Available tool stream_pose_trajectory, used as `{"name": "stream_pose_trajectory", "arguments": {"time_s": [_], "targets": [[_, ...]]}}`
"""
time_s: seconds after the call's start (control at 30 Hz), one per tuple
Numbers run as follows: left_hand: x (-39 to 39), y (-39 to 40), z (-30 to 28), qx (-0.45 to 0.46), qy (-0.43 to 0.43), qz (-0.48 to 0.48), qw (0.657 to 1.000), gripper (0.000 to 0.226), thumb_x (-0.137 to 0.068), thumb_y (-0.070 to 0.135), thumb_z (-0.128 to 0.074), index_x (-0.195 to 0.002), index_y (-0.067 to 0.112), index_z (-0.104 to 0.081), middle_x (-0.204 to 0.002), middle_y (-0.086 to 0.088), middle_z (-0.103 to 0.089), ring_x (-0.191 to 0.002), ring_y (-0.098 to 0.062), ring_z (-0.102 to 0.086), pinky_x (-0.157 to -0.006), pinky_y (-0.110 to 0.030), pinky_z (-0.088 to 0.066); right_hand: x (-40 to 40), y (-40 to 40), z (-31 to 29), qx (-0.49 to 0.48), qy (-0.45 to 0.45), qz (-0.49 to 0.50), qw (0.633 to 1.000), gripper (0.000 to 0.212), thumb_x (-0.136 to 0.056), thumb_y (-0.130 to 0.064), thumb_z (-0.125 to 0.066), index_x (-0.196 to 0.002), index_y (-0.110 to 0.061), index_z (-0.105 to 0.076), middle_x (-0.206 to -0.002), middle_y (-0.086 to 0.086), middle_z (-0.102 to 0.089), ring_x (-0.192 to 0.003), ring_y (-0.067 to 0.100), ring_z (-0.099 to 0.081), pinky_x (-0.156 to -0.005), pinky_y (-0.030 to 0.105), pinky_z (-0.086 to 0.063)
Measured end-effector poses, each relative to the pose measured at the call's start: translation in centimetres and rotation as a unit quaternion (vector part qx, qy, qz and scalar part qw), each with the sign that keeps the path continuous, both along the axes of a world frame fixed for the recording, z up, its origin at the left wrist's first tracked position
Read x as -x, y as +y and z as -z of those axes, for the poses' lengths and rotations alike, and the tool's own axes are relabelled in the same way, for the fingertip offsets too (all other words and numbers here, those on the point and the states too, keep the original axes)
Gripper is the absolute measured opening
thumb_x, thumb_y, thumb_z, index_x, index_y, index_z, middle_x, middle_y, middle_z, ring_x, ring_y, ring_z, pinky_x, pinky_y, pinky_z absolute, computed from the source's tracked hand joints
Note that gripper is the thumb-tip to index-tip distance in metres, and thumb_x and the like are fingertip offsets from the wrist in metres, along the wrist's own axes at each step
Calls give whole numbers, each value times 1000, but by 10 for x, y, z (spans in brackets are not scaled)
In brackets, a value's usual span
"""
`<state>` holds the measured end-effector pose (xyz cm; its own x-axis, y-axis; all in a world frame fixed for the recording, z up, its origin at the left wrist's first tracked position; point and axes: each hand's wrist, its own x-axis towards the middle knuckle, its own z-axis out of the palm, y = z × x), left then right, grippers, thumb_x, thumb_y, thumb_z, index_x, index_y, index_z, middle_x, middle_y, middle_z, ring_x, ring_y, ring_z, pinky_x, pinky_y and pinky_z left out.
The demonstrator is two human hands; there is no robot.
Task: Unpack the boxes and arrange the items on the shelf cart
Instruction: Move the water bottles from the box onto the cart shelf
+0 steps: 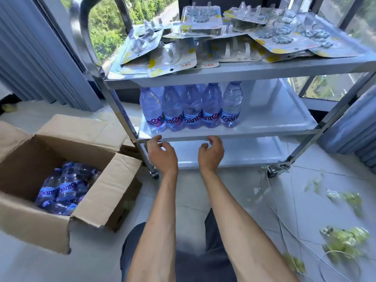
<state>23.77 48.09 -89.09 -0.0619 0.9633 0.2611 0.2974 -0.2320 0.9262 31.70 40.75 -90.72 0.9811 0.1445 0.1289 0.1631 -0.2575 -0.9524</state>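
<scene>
head view looks down at my two bare arms reaching toward the three-tier stainless steel shelf cart [230, 74]; my left hand [162, 153] and my right hand [211, 152] hang just in front of the middle shelf's front edge, fingers loosely curled and holding nothing, apart from each other; the middle tier carries a row of clear plastic water bottles with blue and purple labels [191, 107], standing upright at its left side, with the right part of that tier bare; the top tier is heaped with clear blister packs on yellow-and-white card backing [223, 37], overlapping untidily; the bottom tier shows nothing on the part i can see; on the floor to my left sits the open brown cardboard box [61, 226], and more of the same bottles in the box [63, 188] lie inside on their sides; i judge the job partway done: the top tier is loaded, the bottle row is begun, and the box's bottles are left to move; green leafy scraps [343, 239] and a thin white cable [272, 204] lie on the tiles to my right.
</scene>
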Motion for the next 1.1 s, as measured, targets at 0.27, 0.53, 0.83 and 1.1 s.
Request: {"name": "stream_pose_trajectory", "arguments": {"time_s": [0.27,0.53,0.83,1.1], "targets": [[109,43,-10,30,26,-95,995,29,-80,0,-52,-104,4,-68,-105,-12,-67,-98,-32,-60,-81,-32,-42,104,65,-10,44,20,-174,983,20,-83,3,-55,-97,-2,-69,-96,13,-72,-92,31,-64,-82,36,-50],[192,113,13,115,22,-159,980,29,-80,-1,-54,-107,2,-65,-110,-15,-63,-97,-34,-63,-87,-38,-47,174,153,-10,65,-1,-305,950,24,-82,0,-54,-96,-8,-72,-91,8,-74,-89,24,-67,-83,36,-53],[263,254,74,283,80,-217,931,34,-85,8,-55,-118,7,-62,-123,-14,-63,-114,-33,-57,-89,-35,-43,234,316,32,284,43,-474,832,37,-83,-6,-54,-116,-13,-69,-124,11,-65,-120,27,-57,-101,26,-40],[289,315,176,456,89,-258,847,39,-87,12,-60,-124,-2,-56,-128,-22,-60,-120,-38,-55,-95,-41,-44,270,379,152,490,75,-542,678,41,-98,-32,-53,-129,-5,-58,-131,18,-59,-122,33,-56,-96,35,-45]]}}
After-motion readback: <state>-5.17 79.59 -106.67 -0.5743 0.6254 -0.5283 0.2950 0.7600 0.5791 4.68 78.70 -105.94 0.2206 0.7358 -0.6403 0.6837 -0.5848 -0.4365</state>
